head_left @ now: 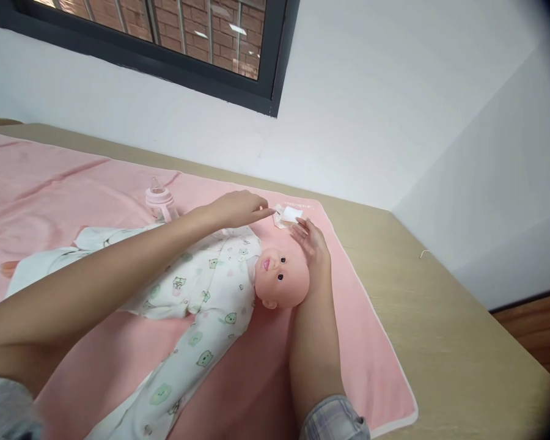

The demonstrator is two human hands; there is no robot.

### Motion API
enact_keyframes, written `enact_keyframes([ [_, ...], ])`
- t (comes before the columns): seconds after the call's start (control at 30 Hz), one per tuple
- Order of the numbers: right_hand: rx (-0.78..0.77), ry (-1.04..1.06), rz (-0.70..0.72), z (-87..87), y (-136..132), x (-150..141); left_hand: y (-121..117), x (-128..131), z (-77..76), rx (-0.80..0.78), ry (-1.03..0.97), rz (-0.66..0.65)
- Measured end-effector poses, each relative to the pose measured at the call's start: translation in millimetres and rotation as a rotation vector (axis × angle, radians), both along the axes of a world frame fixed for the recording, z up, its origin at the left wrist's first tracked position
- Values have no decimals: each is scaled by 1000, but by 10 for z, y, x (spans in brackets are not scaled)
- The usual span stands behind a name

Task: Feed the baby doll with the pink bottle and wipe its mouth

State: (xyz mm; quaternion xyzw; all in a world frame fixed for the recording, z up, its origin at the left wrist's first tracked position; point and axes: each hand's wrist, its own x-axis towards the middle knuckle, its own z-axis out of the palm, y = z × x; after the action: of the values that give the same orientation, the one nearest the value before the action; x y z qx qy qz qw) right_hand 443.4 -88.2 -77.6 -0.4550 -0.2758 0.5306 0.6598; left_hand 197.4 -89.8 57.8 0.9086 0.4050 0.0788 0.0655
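A small packet (289, 215), a white square with crinkled clear wrapping at its left, lies on the blanket just beyond the doll's head. It looks feather-light and thin; the wrapping is probably slick and easily torn, the white part soft, so a flat edge or corner seems the best place to take hold.

The left hand (241, 209) reaches across from the left, fingers bent, tips beside the wrapping; from here I cannot tell whether they pinch it. The right hand (310, 239) curves up from below, fingers loosely spread, one tip at the packet's near edge.

Under the left arm lies the doll (282, 278), its smooth, rounded head apparently hard plastic, dressed in limp white cloth printed with green animals. Beyond that arm stands a glossy pink-topped bottle (159, 198). The pink blanket (362, 366) looks plush, white-edged, over a pale, wood-grained table (444, 342) against a smooth white wall (348, 116).
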Motion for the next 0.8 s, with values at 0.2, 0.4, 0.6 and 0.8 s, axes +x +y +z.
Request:
enact_keyframes([
  [0.2,190,-75,54,266,-161,41,-284,-236,-18,-2,-244,-44],
  [0.4,343,-357,295,875,-585,34,-441,-321,-155,-77,-552,-171],
  [0.6,508,-640,567,1407,-1002,-292,-621,-339,-217,-332,-734,-295],
  [0.8,425,-844,769,1617,-1174,-632,-648,-486,-127,-587,-689,-434],
])
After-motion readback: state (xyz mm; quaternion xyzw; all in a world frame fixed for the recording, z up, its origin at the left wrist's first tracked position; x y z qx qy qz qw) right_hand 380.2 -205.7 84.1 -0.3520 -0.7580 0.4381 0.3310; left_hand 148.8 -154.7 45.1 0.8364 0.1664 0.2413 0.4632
